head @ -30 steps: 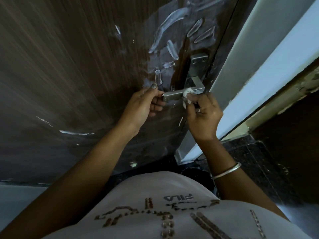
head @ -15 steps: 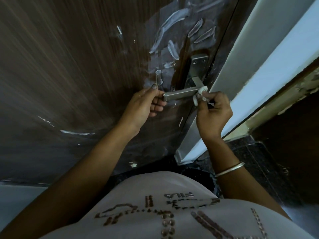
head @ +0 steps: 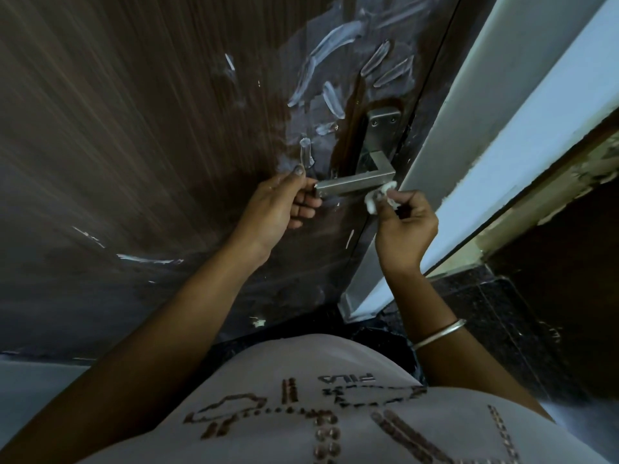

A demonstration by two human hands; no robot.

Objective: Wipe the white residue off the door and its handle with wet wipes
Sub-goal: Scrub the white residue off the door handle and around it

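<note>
left hand [head: 278,209] pinches the handle [head: 355,185] at its nine o'clock end; right hand [head: 402,229] pinches a wadded wet wipe [head: 378,199] against its three o'clock corner. so small a wad may only smear the thick white residue [head: 328,45] at twelve o'clock on the door [head: 134,128].

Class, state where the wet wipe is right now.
In the head view, the wet wipe is pinched in the right hand at the corner end of the door handle.

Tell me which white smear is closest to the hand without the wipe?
The short upright smear just above the left hand's thumb. The longer smears sit higher up the door, farther from that hand.
</note>
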